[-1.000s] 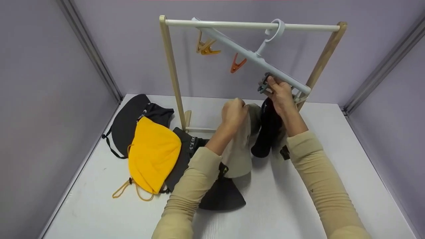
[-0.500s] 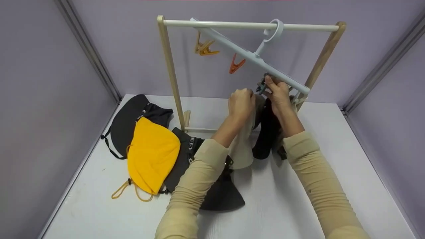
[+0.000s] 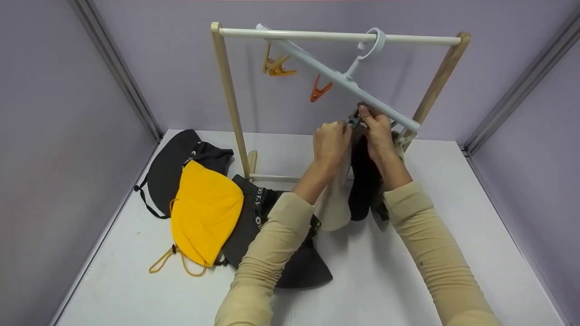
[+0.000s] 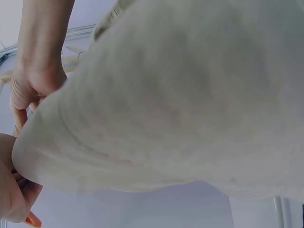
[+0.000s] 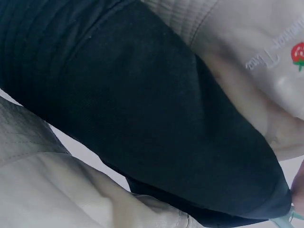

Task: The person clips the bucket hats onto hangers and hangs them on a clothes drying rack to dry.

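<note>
My left hand (image 3: 330, 144) grips the crown of a beige cloth hat (image 3: 335, 208), which hangs down below the fist. It fills most of the left wrist view. Close beside it, my right hand (image 3: 379, 131) pinches a dark grey-green clip (image 3: 354, 119) under the low end of the pale blue hanger (image 3: 317, 63). The hat's top meets the clip, but the fingers hide whether it sits between the clip's jaws. A black bucket hat (image 3: 361, 194) hangs between the hands. The right wrist view shows it between a khaki hat (image 5: 57, 190) and a pale strawberry-embroidered hat (image 5: 251, 47).
The hanger tilts on the rack's white rail (image 3: 294, 34). Orange (image 3: 320, 89) and yellow (image 3: 281, 70) clips hang from its raised side. A yellow hat (image 3: 206, 213) and black hats (image 3: 174, 172) lie at the left on the white table (image 3: 118, 271).
My left hand has moved right and slightly up with the beige hat, reaching the clip. My right hand stays at the clip under the hanger.
</note>
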Tool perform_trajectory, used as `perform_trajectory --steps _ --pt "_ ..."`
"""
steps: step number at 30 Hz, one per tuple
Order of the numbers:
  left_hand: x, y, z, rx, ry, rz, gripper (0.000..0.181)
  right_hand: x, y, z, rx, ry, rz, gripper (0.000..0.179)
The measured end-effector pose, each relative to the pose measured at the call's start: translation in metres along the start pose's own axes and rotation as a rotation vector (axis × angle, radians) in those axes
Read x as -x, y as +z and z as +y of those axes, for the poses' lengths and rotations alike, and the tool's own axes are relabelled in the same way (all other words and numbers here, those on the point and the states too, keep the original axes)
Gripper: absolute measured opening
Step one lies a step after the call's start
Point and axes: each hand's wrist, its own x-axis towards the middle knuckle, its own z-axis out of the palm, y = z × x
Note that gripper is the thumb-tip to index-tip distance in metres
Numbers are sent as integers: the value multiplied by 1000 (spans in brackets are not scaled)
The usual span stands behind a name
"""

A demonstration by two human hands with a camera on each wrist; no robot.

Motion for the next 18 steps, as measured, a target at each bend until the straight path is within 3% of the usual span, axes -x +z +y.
perform_trajectory --steps 7,13,18 --pt "4 1 1 -21 40 40 26 2 -3 2 15 -34 -45 11" --pt "6 2 1 -62 31 22 22 5 -10 5 -128 -18 -153 19" --pt "11 5 3 -126 12 14 17 7 -14 7 -158 -6 -157 33"
